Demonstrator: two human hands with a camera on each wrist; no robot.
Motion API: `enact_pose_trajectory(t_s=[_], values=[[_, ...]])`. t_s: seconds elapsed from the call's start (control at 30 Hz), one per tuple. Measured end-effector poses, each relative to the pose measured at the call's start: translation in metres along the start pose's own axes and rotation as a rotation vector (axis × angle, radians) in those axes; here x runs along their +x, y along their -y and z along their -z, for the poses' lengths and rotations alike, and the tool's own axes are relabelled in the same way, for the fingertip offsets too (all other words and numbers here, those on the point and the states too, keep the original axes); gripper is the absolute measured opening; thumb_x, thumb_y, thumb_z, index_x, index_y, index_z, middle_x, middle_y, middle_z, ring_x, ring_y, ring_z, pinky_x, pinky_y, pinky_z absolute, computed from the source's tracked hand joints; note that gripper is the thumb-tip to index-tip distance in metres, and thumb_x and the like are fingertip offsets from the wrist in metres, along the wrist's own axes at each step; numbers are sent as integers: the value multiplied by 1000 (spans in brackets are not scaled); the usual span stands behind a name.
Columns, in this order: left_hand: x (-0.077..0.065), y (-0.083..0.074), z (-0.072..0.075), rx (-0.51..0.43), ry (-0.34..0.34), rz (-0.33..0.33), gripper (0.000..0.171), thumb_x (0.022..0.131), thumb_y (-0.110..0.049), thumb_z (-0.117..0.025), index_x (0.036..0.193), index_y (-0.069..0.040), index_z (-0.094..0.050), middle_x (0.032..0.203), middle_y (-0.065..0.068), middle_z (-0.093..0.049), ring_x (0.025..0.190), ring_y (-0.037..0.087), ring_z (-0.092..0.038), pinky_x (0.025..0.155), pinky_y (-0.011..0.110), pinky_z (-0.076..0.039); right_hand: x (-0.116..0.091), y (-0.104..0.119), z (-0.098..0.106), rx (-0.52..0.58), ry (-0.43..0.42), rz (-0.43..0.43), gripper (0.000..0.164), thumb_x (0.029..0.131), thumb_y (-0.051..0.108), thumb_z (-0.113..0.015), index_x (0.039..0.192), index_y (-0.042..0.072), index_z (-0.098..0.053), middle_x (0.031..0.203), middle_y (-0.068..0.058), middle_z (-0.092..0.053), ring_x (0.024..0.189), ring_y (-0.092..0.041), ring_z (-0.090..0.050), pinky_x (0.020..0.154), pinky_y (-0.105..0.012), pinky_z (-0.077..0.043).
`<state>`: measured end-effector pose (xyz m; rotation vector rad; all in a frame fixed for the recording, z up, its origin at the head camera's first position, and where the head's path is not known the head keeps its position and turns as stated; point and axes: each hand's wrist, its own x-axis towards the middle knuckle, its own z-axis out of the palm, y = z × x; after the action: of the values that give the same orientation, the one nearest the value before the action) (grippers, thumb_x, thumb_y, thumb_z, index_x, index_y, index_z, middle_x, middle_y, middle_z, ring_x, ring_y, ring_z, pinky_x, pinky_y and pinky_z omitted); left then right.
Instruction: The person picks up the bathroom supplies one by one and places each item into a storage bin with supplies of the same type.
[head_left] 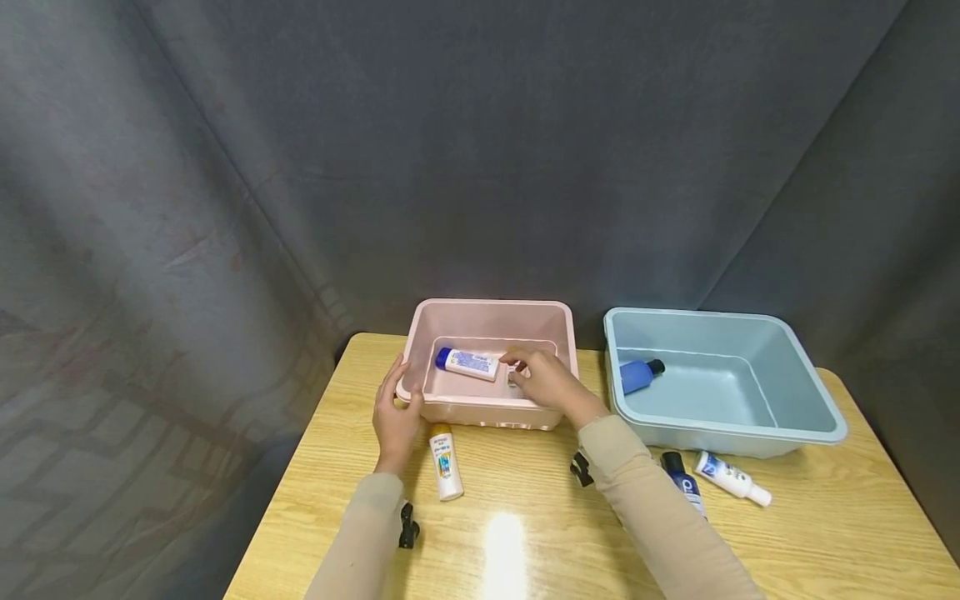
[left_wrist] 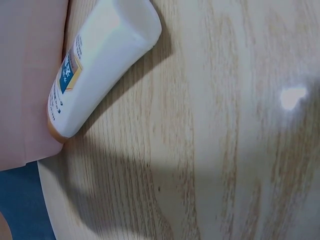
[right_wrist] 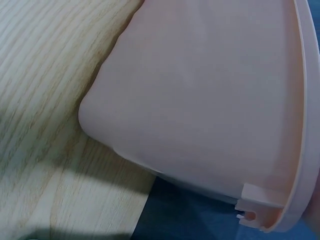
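Note:
Inside the pink bin (head_left: pixel 491 411), a white tube with a blue cap (head_left: pixel 471 364) lies on the floor. My right hand (head_left: pixel 551 382) reaches over the front rim, its fingers curled round a small white labelled item (head_left: pixel 513 377) beside the tube; the hand hides most of that item. At the bin's front left corner, my left hand (head_left: pixel 396 425) touches the rim with fingers and thumb spread. Just below it, a white bottle with an orange cap (head_left: pixel 447 467) lies on the table, cap end by the bin; the left wrist view shows this bottle (left_wrist: pixel 95 65) close up.
To the right stands a light blue bin (head_left: pixel 720 433) with a blue black-capped bottle (head_left: pixel 637 377) inside. In front of it lie a dark blue bottle (head_left: pixel 684 483), partly behind my right sleeve, and a white bottle (head_left: pixel 731 479). A grey curtain (head_left: pixel 480 167) hangs behind the wooden table (head_left: pixel 555 533).

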<state>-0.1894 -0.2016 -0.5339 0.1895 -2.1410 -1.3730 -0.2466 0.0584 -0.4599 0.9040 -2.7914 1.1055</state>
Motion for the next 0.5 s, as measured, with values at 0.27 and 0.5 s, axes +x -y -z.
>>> enact_pose_trajectory(t_s=[0.27,0.5], values=[[0,1,0,3,-1,-4,46,87,-3,-66,132,-14,-64,145,-6,-52,137,21,-44,112,41,-35,-3,5,0,14,-53,18,28,90,2,-68,117,4,-70,121,-12,-67,93,-22,-66,83,-37,-55],[-1,0,0,1,-2,-4,45,87,-4,-67,131,-14,-64,145,-6,-53,136,20,-45,111,42,-36,-10,12,0,25,-123,63,26,89,1,-68,115,4,-71,116,-12,-69,93,-24,-67,84,-39,-56]])
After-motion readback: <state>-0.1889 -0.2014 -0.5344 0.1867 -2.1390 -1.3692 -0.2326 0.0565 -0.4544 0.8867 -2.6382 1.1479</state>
